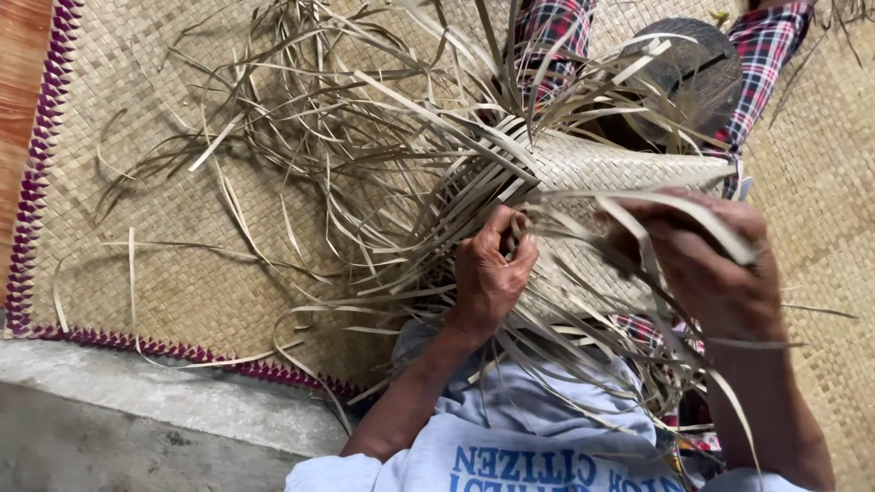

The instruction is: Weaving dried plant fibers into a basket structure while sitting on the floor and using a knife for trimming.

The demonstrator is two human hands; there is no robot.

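A half-woven panel of pale straw (620,169) lies across my lap, with many loose strips (365,155) fanning out from its left edge. My left hand (488,273) pinches a few strips at the panel's unfinished edge. Further right, my right hand (706,264) is closed over a flat strip (674,205) that crosses its knuckles, close to the camera and blurred. Several long strips hang down over my light blue shirt (510,428).
I sit on a large woven floor mat (164,228) with a purple zigzag border (36,164). A grey concrete ledge (137,410) runs along the bottom left. Plaid-clad legs (766,55) stretch away at the top right, next to a dark round object (697,73).
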